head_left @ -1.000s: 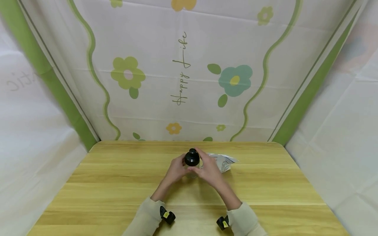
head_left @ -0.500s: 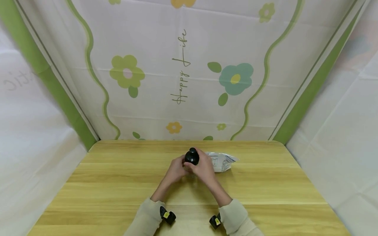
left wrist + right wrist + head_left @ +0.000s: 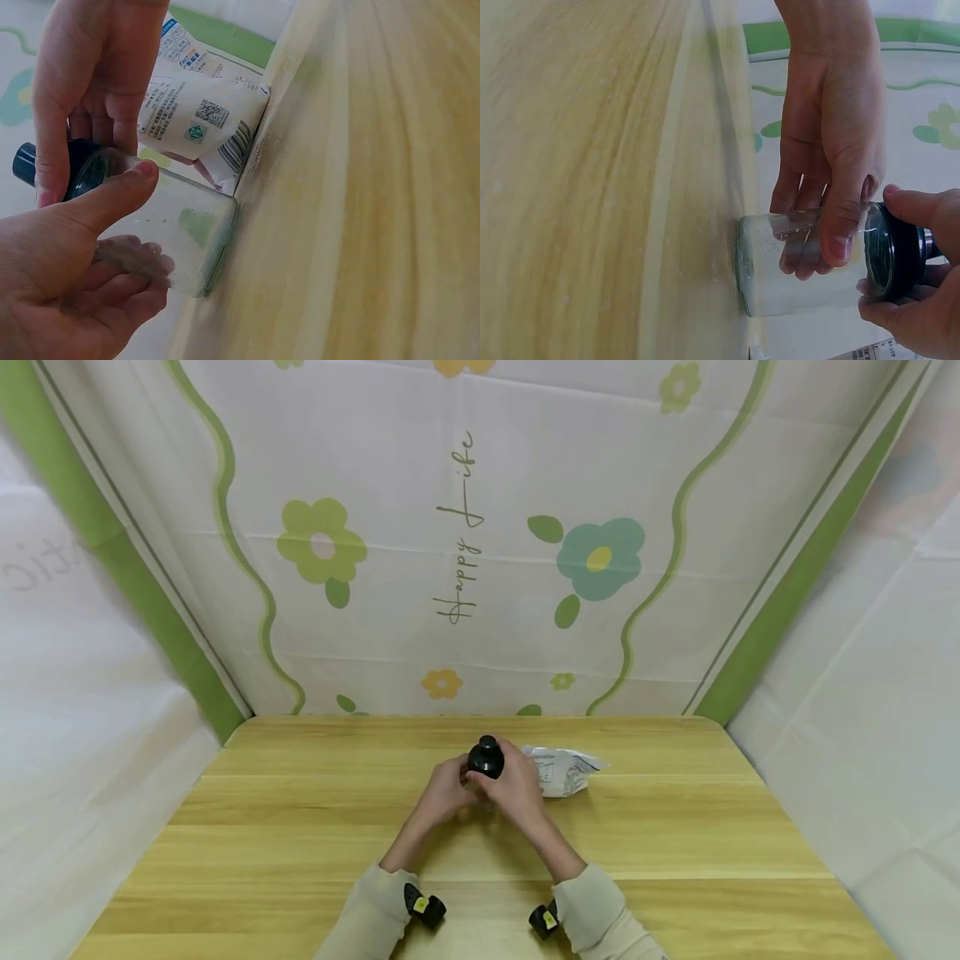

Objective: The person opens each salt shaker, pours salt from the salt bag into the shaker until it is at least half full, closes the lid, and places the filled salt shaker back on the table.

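Observation:
A clear glass jar (image 3: 810, 289) stands upright on the wooden table, with a black knobbed lid (image 3: 486, 760) at its top. My left hand (image 3: 444, 793) holds the glass body, its thumb and fingers curled round the side, as the left wrist view shows. Higher up, my right hand (image 3: 517, 785) grips the black lid between thumb and fingers. No contents can be made out through the glass in the wrist views. A white printed packet (image 3: 191, 112) lies just right of the jar, partly behind my right hand in the head view.
The wooden table (image 3: 300, 835) runs up to a flowered cloth (image 3: 397, 585) at the back, with white cloth sides left and right. A black wrist camera (image 3: 425, 907) sits at my left cuff, another black camera (image 3: 543, 920) at the right.
My right hand has shifted slightly left and closed more tightly round the black lid. The packet shows more of its print. My left hand stays about where it was on the jar.

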`<state>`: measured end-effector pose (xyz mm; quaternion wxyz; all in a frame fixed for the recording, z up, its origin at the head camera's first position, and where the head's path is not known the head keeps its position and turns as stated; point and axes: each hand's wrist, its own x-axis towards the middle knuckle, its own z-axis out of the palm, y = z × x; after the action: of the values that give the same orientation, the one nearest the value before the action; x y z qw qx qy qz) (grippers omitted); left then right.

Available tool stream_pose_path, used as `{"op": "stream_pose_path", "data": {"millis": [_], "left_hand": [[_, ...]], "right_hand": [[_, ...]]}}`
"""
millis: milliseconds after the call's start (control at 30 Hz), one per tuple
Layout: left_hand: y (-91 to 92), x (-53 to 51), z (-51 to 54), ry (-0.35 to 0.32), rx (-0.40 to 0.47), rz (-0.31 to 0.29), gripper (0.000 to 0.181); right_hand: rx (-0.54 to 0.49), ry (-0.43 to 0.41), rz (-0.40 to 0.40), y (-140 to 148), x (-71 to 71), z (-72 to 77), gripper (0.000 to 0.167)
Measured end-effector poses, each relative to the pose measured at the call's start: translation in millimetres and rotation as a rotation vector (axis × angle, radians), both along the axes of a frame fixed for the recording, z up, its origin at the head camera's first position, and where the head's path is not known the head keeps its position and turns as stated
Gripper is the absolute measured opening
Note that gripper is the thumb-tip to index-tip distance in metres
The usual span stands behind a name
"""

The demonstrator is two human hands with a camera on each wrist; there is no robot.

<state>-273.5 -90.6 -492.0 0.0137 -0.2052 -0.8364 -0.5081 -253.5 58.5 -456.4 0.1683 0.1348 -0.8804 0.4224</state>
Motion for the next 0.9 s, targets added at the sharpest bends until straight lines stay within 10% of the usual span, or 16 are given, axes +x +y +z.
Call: {"op": "stream_pose_path", "data": {"millis": [900], "left_hand": [[-10.4, -4.3, 2.7, -0.027, -0.025, -0.039, 0.048]], "right_hand": [[0.056, -0.044, 0.146, 8.5, -5.4, 2.4, 0.064]]}}
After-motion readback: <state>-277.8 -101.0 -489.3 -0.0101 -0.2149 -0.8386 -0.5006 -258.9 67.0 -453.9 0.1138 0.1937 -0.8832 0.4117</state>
